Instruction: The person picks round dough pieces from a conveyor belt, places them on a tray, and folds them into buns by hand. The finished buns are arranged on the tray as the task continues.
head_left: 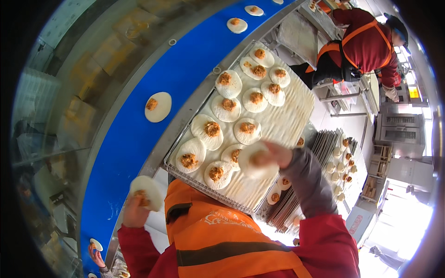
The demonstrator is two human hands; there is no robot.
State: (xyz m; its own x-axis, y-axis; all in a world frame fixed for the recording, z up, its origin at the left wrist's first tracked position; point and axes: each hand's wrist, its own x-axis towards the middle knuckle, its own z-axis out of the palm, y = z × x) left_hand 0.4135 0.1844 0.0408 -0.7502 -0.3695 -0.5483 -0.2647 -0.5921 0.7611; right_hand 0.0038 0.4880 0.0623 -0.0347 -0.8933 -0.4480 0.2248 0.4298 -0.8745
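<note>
Orange apron (211, 231) is worn; my left hand (134, 213) grips a filled dough disc (152, 191), and my right hand (278, 154) grips a second disc (252, 163) above the tray (292, 116).

The right hand (278, 154) and its dough round (249, 166) are blurred.

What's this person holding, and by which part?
Left hand holds a filling-topped dough round by its lower edge; the right hand, blurred, holds another round by its right edge.
</note>
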